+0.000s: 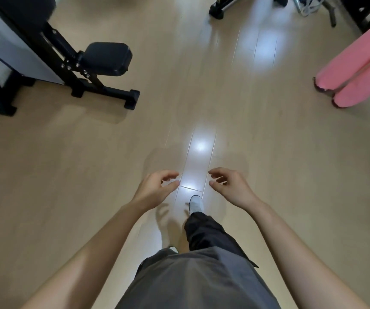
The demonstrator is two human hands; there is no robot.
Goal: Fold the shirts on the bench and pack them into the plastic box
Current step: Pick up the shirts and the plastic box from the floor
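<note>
Left hand (157,189) and right hand (229,186) hover apart above the wooden floor (68,175), fingers loosely curled, holding nothing. Open floor stretches ahead, with the black bench (106,59) far left and pink trouser legs (356,68) far right.

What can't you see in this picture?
Head view only.
Shirts and plastic box: outside the picture.
Black bench: mostly cut off by the left and top edges.
Pink trousers: cut off by the right edge.
Clutter at the top edge: blurred and cut off.
</note>
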